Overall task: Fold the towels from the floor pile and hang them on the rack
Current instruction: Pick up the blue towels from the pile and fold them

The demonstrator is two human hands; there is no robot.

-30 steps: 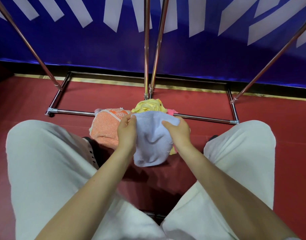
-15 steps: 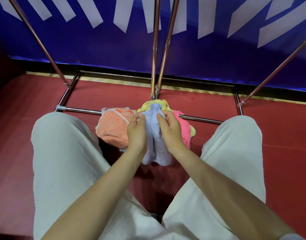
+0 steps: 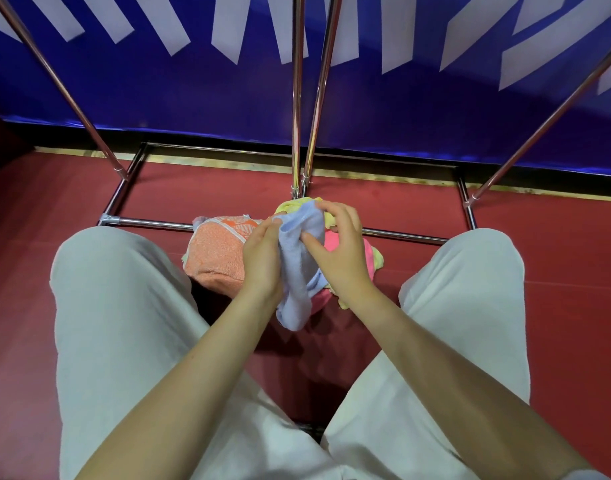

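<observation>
Both hands have come close together since a second ago, so the blue towel (image 3: 298, 258) is now folded into a long thin strip. It hangs straight down between the hands, above the pile (image 3: 224, 251) on the red floor. Left hand (image 3: 262, 261) holds its side, fingers hidden behind. Right hand (image 3: 338, 251) pinches the top, other fingers spread. Rack (image 3: 298, 98) stands just ahead.

pale blue towel (image 3: 298, 268), orange towel (image 3: 215, 256), red floor (image 3: 556, 271)
</observation>
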